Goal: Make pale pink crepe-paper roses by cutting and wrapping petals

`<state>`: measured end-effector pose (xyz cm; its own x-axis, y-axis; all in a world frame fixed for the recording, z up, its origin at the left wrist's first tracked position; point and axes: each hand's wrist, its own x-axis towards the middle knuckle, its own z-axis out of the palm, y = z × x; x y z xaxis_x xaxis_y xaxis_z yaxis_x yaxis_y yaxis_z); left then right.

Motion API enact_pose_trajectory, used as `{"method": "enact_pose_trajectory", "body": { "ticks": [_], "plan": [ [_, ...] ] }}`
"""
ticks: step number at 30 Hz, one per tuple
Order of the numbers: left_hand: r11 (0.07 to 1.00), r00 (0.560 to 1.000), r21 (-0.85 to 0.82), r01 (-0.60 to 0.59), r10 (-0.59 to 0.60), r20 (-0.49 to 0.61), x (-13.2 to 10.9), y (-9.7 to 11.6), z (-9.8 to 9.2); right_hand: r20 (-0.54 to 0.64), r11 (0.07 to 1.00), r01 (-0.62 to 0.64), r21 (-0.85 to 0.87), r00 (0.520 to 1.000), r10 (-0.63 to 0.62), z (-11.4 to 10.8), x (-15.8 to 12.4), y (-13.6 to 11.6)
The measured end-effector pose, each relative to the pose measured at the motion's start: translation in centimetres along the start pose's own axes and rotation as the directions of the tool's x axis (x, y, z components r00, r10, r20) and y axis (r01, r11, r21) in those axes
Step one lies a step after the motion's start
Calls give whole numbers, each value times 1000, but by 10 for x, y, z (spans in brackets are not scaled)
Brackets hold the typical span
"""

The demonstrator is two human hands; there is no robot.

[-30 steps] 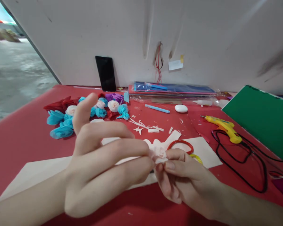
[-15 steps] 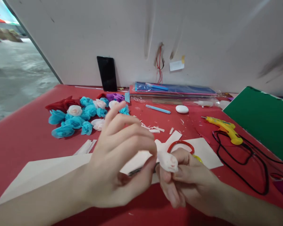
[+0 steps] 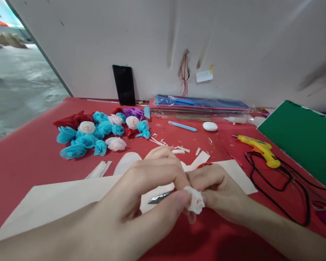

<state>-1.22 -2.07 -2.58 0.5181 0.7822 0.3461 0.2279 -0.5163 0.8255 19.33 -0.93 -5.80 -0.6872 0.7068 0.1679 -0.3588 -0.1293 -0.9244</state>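
Observation:
A small white paper rose point(image 3: 196, 201) with a faint pink centre is between my two hands, low in the middle of the view. My left hand point(image 3: 154, 195) pinches its left side between thumb and forefinger. From the right, my right hand point(image 3: 220, 185) grips it too, its thumb at the petals. Behind my left fingers lie scissors, their metal blades point(image 3: 159, 197) pointing left over white paper point(image 3: 70, 197). Just beyond my right hand a bit of the red scissor handle point(image 3: 205, 165) shows.
Blue, white, red and purple paper flowers point(image 3: 88, 141) are heaped at the left. A phone point(image 3: 124, 85) leans on the wall. A yellow glue gun point(image 3: 260, 148) with a looped black cord and a green board point(image 3: 301, 141) are at the right. Paper scraps point(image 3: 180, 149) lie mid-table.
My left hand has come down and closed on the rose, which now faces me more. More of the flower heap and the scissor blades show; the red handle is mostly covered by my right hand.

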Motion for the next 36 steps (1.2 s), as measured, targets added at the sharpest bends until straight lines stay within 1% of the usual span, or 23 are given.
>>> {"method": "enact_pose_trajectory", "body": {
  "ticks": [3, 7, 13, 16, 18, 20, 22, 23, 25, 27, 31, 33, 36],
  "plan": [
    [999, 1000, -36, 13, -12, 28, 0, 5, 2, -10, 1000, -14, 12, 1000, 14, -1, 0, 0],
    [993, 998, -118, -7, 15, 65, 1, 10, 5, -36, 998, -35, 51, 999, 36, 0, 0, 3],
    [986, 996, -168, 19, -5, 83, 2, 6, 6, -31, 987, -99, 124, 994, 104, 4, 1, 4],
    [983, 994, -179, 43, -25, 104, 2, 5, 6, -42, 978, -126, 166, 990, 135, 5, 1, 4],
    [984, 995, -166, 67, -53, 88, 3, 5, 6, -46, 970, -136, 202, 988, 148, 4, 1, 5],
    [989, 997, -138, 47, -38, 66, 5, 5, 5, -47, 961, -142, 237, 986, 157, 4, 1, 6],
    [994, 998, -110, -11, 18, 66, 7, 7, 2, -52, 955, -141, 262, 986, 160, 4, 1, 6],
    [995, 999, -99, -8, 12, 45, 8, 7, 1, -56, 953, -140, 269, 985, 160, 4, 1, 7],
    [995, 998, -102, 17, -10, 68, 9, 9, -1, -70, 952, -133, 276, 985, 157, 3, 1, 7],
    [987, 995, -151, 56, -44, 86, 10, 9, -2, -82, 952, -125, 280, 985, 153, 2, 2, 7],
    [975, 996, -207, 85, -76, 53, 9, 8, 0, -76, 950, -126, 286, 985, 154, 1, 3, 6],
    [965, 993, -238, 110, -99, 57, 8, 8, 1, -64, 948, -131, 290, 986, 155, 1, 3, 7],
    [925, 986, -343, 164, -151, 67, 8, 7, 4, -54, 942, -133, 307, 986, 157, 1, 2, 8]
  ]
}}
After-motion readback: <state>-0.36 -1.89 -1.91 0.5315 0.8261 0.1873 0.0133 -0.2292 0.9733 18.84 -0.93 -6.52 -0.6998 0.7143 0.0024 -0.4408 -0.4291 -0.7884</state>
